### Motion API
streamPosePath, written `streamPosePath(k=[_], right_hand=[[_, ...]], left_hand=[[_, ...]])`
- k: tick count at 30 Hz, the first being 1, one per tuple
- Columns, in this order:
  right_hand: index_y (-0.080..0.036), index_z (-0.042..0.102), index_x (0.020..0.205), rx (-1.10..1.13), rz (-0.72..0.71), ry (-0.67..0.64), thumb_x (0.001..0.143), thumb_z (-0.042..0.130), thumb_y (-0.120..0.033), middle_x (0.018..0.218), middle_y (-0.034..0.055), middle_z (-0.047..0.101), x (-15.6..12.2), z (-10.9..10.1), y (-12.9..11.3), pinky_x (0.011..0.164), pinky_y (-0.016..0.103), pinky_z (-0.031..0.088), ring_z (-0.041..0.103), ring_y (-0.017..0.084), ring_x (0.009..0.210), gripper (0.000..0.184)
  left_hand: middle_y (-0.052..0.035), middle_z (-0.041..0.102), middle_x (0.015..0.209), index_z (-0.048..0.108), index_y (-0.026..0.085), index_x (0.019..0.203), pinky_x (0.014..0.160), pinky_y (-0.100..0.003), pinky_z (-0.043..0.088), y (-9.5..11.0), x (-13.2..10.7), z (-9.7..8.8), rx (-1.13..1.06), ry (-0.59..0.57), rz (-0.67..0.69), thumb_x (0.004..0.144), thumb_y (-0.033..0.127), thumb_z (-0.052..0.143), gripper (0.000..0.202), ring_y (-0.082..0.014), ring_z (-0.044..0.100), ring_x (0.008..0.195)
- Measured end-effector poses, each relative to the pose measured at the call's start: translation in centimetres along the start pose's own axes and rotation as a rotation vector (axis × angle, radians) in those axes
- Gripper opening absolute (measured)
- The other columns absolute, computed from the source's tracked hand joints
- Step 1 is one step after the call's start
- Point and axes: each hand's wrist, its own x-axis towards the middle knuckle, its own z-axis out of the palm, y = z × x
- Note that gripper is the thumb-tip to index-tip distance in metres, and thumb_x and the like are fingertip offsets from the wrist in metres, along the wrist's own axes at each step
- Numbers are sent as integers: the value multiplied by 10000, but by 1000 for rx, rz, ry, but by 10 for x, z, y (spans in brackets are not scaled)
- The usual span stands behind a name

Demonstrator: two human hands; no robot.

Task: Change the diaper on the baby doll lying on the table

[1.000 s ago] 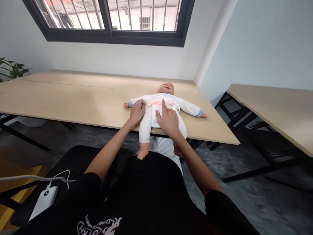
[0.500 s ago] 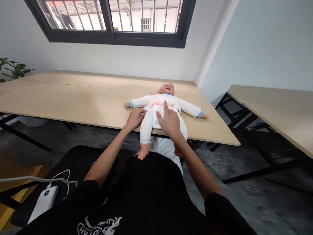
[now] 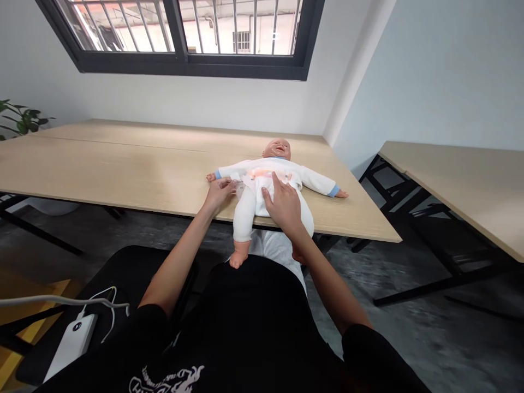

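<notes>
On its back at the table's front edge lies a baby doll (image 3: pixel 277 147) in a white suit with blue cuffs, arms spread and legs hanging towards me. A white diaper (image 3: pixel 264 204) with an orange and pink band covers its middle. My left hand (image 3: pixel 220 195) pinches the diaper's thin side flap and holds it out to the left, beyond the doll's hip. My right hand (image 3: pixel 285 204) lies on the front of the diaper, fingers stretched out and pointing away from me. The doll's leg on the right is partly hidden behind my right forearm.
The doll rests on a long wooden table (image 3: pixel 123 164) below a barred window (image 3: pixel 184 60). Another table (image 3: pixel 458 174) stands to the right. At the lower left, a white power bank (image 3: pixel 73 344) with a cable sits on a black chair (image 3: pixel 131 273).
My left hand has moved left and slightly up, drawing the diaper's side flap outward. My right hand stays on the diaper, its index finger now lower.
</notes>
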Motion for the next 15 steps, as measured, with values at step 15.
streamPosePath(k=[15], right_hand=[[-77, 522, 1469, -2, -22, 7, 1064, 311, -382, 1439, 154, 543, -1, 4, 3, 1199, 455, 356, 524, 278, 1347, 548]], left_hand=[[35, 495, 661, 419, 199, 694, 581, -171, 439, 16, 12, 45, -89, 122, 93, 819, 99, 558, 211, -87, 511, 606]])
